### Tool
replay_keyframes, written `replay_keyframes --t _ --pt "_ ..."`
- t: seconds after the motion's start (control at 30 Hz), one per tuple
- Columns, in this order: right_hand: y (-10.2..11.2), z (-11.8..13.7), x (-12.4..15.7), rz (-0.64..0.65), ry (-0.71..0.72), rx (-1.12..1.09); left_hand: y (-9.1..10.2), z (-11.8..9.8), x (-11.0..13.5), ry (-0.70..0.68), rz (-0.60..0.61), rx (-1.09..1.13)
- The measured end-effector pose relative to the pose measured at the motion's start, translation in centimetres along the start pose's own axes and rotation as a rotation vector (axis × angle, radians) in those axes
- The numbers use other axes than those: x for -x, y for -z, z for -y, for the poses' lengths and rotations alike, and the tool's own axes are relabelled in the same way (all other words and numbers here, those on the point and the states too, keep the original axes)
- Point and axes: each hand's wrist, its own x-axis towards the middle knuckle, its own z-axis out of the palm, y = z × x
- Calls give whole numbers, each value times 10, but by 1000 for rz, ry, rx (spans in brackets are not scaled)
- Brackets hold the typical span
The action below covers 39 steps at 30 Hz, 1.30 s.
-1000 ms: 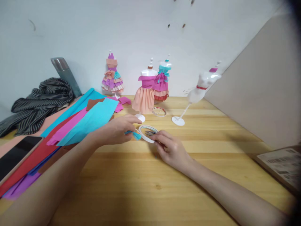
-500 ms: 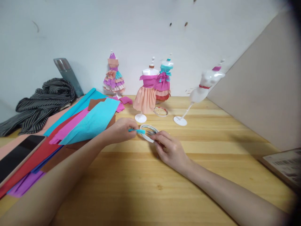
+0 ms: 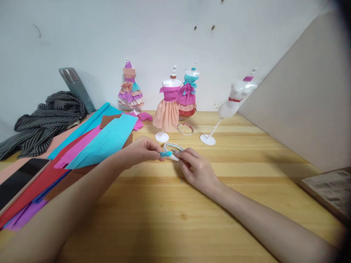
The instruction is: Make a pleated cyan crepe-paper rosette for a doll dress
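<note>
A small folded strip of turquoise crepe paper (image 3: pixel 165 154) is pinched in my left hand (image 3: pixel 144 149), its free end pointing right. My right hand (image 3: pixel 196 166) is closed around small metal scissors (image 3: pixel 174 152); their handles are hidden in the fingers, and only a little of the blades shows near the strip's end. Just behind the strip, a white tape roll (image 3: pixel 173 146) lies on the table, partly covered by my hands. Below the right fingertips is a tiny blue scrap (image 3: pixel 181 181).
Paper-dressed mini mannequins (image 3: pixel 165 109) stand at the back; one white mannequin (image 3: pixel 233 98) at right wears only narrow bands. A clear ring (image 3: pixel 185 129) lies behind the tape roll. At left are crepe sheets (image 3: pixel 104 140), a phone (image 3: pixel 22 179), a striped cloth (image 3: pixel 55 113) and a bottle (image 3: pixel 79 89).
My left hand has moved right with the turquoise strip, bringing it closer to the right hand. A tiny blue scrap now shows on the table. The view has shifted slightly.
</note>
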Motion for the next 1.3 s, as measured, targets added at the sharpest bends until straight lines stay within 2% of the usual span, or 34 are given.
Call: replay_keyframes --t 0.13,0.27,0.5,0.67,0.83,0.9,1.03,1.1,1.2,1.3 --pt "2 -4 -1 -32 -29 22 0 9 -4 108 -6 39" --pt "4 -6 -2 -7 -24 -24 -4 15 -8 162 -41 112" --pt "6 -7 -5 119 -63 -144 -3 5 -7 174 -75 192" --pt "4 -18 -7 161 -96 -174 3 9 -7 211 -69 63" --pt "6 -22 -10 203 -33 -230 8 21 -9 212 97 -111" --pt "8 -21 -11 221 -3 -255 8 23 -9 192 126 -140" --pt "11 -22 -11 262 58 -274 11 26 -9 176 110 -200" --pt "10 -26 -10 266 37 -257 15 29 -10 184 87 -251" --pt "4 -32 -8 232 -28 -187 22 34 -11 193 80 -278" --pt "-3 -36 -6 187 -3 -125 27 36 -11 172 110 -275"
